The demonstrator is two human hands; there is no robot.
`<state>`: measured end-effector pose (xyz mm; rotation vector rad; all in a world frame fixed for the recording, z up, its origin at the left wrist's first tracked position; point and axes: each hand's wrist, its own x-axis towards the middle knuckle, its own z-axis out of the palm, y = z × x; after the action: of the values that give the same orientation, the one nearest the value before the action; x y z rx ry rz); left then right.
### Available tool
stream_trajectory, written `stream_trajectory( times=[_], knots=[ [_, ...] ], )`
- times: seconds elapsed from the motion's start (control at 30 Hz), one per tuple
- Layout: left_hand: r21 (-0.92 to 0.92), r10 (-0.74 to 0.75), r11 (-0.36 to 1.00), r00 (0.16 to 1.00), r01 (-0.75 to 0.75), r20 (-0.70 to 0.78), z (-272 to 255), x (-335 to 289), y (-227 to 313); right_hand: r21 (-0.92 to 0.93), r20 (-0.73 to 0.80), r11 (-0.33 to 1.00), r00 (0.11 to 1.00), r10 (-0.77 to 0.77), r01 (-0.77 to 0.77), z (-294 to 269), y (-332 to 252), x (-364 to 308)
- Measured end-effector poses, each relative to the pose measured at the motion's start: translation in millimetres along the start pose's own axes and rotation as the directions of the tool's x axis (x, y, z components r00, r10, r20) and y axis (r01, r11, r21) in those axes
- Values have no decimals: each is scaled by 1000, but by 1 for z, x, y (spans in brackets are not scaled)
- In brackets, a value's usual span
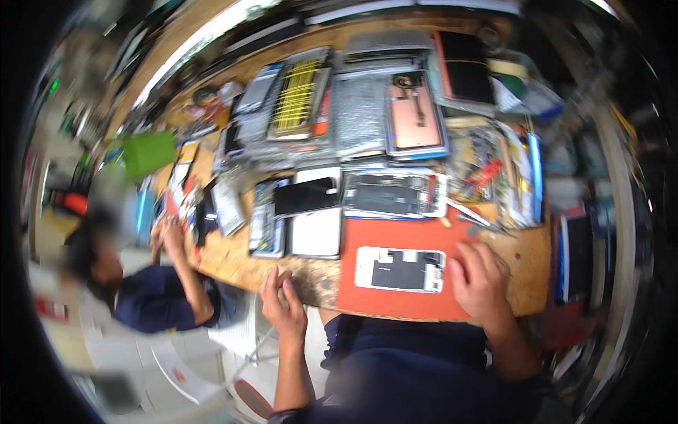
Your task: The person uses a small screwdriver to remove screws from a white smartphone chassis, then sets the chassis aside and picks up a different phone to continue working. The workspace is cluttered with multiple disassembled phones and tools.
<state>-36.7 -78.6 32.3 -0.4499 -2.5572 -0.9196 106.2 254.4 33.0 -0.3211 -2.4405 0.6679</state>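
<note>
Half-open, seemingly empty — left hand [285, 309] and right hand [483, 284] flank a phone panel [400, 269], apparently detached, not refitted — on the near red mat [395, 307].

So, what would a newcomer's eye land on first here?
Probably the orange mat at the bench's near edge, with a white-framed phone lying on it, just left of the right hand. Next, the yellow-striped panel atop the stacks at the back, and the bright green item at the bench's far left.
</note>
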Motion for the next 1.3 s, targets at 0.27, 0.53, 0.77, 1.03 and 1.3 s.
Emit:
stream_trajectory(
  times=[0.27,0.53,0.77,1.03,1.3],
  knots=[
    [-151,-42,988,971,6,-236,1,13,-20,-50,-58,999,998,8,-10,6,-3,6],
    [-363,-186,929,943,77,-277,-11,-1,-66,-85,-143,996,989,24,-36,4,-15,-2],
    [-547,-306,829,912,115,-273,-10,-4,-68,73,-102,996,994,51,-43,3,-40,20],
    [-488,320,817,945,-308,-60,19,-14,15,-108,-234,992,967,-96,73,-25,-31,61],
    [-571,579,703,807,-424,114,46,-29,82,-369,119,929,991,67,-19,-5,61,146]
  ],
)
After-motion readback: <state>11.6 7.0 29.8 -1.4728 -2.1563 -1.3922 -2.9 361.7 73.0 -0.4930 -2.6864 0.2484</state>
